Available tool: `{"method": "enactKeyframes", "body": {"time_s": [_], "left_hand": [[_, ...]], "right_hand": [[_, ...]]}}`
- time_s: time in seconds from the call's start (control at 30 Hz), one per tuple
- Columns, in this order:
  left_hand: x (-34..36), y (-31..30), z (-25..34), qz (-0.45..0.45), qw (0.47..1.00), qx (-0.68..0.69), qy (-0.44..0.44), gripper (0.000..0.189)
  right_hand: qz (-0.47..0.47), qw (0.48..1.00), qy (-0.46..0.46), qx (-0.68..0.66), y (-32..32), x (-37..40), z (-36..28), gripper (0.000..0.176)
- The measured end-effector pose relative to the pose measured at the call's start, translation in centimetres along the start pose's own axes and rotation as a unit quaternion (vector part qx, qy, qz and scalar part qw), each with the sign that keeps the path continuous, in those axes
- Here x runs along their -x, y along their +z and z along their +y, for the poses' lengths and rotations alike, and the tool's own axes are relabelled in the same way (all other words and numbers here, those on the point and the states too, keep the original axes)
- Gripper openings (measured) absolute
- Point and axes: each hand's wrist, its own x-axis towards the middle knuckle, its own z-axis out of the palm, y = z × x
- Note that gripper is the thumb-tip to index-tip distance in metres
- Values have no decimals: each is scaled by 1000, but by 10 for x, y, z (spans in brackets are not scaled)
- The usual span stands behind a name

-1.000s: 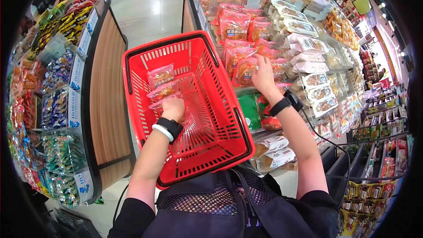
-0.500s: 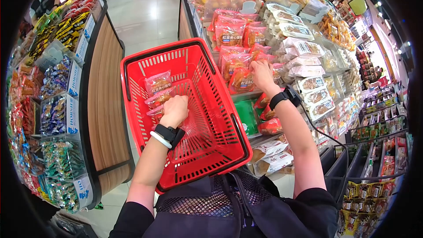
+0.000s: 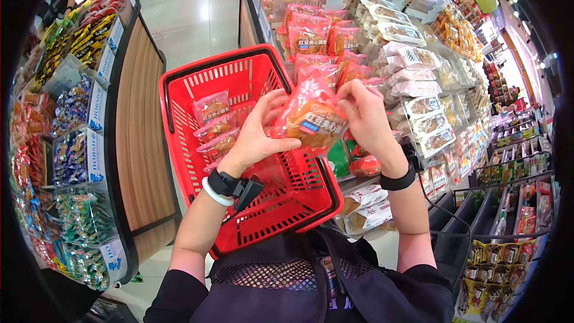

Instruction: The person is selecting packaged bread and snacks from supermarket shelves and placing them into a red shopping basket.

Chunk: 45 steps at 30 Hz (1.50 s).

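Observation:
A pink-and-clear bag of red bean bread [image 3: 314,116] is held up over the right side of the red shopping basket [image 3: 179,72]. My right hand [image 3: 366,116] pinches the bag by its right edge. At the bag's left side, my left hand [image 3: 263,128] is open, its thumb overlapping the lower corner and its fingers spread. Three similar bread bags [image 3: 216,128] lie in a row against the basket's left inner wall. More bags of the same bread [image 3: 311,36] fill the shelf bin just beyond my right hand.
A candy stand [image 3: 140,119] with a wood-grain side runs along the left. White-wrapped breads [image 3: 427,122] are stacked right of the bread bin. Packaged buns [image 3: 368,209] sit on a lower shelf beside the basket. The tiled aisle floor [image 3: 191,6] stretches ahead.
My right hand has lifted a bread bag out of the bin and brought it toward the basket. My left hand has risen from the bags inside the basket to meet it.

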Motion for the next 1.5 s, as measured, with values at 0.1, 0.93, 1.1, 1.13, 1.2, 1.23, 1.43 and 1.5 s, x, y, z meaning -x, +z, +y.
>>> {"method": "enactKeyframes", "body": {"time_s": [0.1,0.93,1.1,1.13,1.2,1.23,1.43,1.5], "left_hand": [[7,0,9,-57,985,98,-130,70],[40,-35,38,56,993,-58,-86,27],[59,-52,36,7,944,-316,-97,4],[64,-54,33,16,940,-326,-99,5],[72,-58,31,0,920,-376,-113,6],[75,-60,31,-21,897,-425,-124,6],[70,-58,19,-164,787,-571,-164,20],[63,-56,10,-262,688,-647,-199,21]], "right_hand": [[-39,996,0,-86,5,5,-4,8],[-99,893,189,-397,58,45,-20,9],[-150,902,165,-370,83,55,-27,9],[-171,907,161,-350,89,57,-25,9],[-204,920,142,-303,97,57,-27,9],[-232,931,123,-255,101,57,-30,9],[-295,940,52,-164,155,56,-34,10],[-301,943,32,-136,174,57,-37,11]]}}
